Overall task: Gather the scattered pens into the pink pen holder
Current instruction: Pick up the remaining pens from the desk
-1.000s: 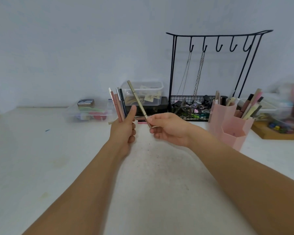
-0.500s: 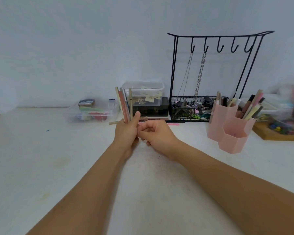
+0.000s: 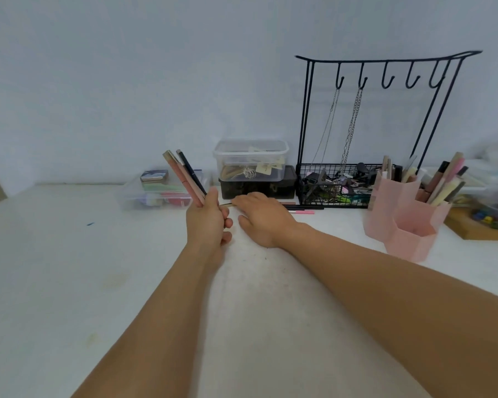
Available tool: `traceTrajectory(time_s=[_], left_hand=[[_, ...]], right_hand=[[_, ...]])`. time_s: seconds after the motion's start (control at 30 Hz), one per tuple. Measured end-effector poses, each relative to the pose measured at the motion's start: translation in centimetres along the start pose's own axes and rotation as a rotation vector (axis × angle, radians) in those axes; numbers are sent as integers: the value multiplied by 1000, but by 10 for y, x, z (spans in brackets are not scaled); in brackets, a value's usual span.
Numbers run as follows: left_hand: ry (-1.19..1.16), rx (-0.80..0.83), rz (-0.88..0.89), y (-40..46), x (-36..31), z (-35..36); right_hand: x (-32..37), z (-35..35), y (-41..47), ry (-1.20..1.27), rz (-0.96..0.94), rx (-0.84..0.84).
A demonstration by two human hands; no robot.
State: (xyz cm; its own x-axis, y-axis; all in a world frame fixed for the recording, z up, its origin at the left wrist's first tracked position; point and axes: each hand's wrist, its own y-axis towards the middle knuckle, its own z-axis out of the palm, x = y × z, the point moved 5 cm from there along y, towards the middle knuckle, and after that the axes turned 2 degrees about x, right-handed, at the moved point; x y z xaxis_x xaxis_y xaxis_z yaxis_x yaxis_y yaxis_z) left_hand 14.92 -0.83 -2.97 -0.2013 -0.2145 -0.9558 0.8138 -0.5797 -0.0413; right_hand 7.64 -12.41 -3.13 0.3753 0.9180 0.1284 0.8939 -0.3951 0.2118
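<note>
The left hand (image 3: pixel 206 225) is raised above the desk (image 3: pixel 69 268), forearm stretched forward, fingers curled tight round a bundle of pens (image 3: pixel 184 175) that fans up and to the left out of the fist. The right hand (image 3: pixel 260 218) reaches forward just beside it, palm down and low over the desk, fingers bent at the far end onto a tan pen (image 3: pixel 227 205) lying there; whether they pinch it or only touch it cannot be told. More loose pens (image 3: pixel 302 208) lie on the desk past the right hand, in front of a black wire rack (image 3: pixel 308 139). The pink holder (image 3: pixel 408 225) stands to the right, well apart from both hands, with pens already in it.
</note>
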Motion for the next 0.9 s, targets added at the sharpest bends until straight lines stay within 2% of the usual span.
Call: traceTrajectory(time_s=[0.13, 0.3, 0.5, 0.7, 0.9], left_hand=[[21, 26, 7, 0, 0, 3], [74, 77, -7, -7, 0, 8], [69, 257, -55, -22, -2, 26], [44, 536, -128, -43, 9, 53], [133, 442, -113, -35, 13, 47]], right_hand=[[-9, 9, 16, -13, 127, 69], [-26, 3, -9, 17, 279, -13], [-35, -9, -60, 115, 322, -85], [-42, -23, -81, 133, 370, -174], [-46, -32, -82, 223, 348, -161]])
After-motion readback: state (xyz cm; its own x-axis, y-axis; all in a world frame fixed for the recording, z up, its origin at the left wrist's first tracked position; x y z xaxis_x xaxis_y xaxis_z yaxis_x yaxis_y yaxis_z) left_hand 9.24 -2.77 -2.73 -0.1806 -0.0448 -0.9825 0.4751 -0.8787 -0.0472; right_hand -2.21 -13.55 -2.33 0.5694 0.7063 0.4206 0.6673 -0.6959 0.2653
